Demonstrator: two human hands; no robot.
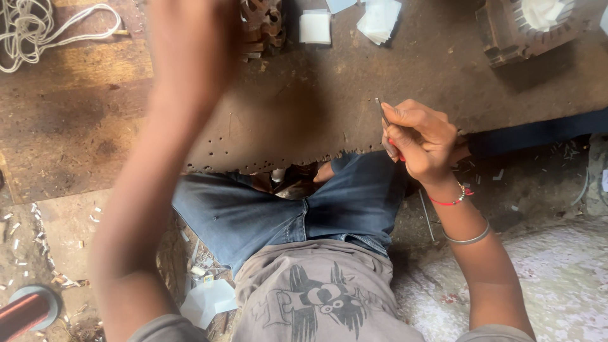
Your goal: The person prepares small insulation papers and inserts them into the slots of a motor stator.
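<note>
2 hands up: my right hand (423, 140) has its fingers (405, 120) pinched around a thin metal tool (382, 113) above the counter (304, 107) edge. My left hand (193, 44) is blurred, grip unreadable. Risk: the tool could slip from such a narrow pinch.

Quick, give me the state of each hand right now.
Left hand: raised and blurred; cannot tell if open or closed.
Right hand: closed on a thin metal tool with a red handle.
</note>
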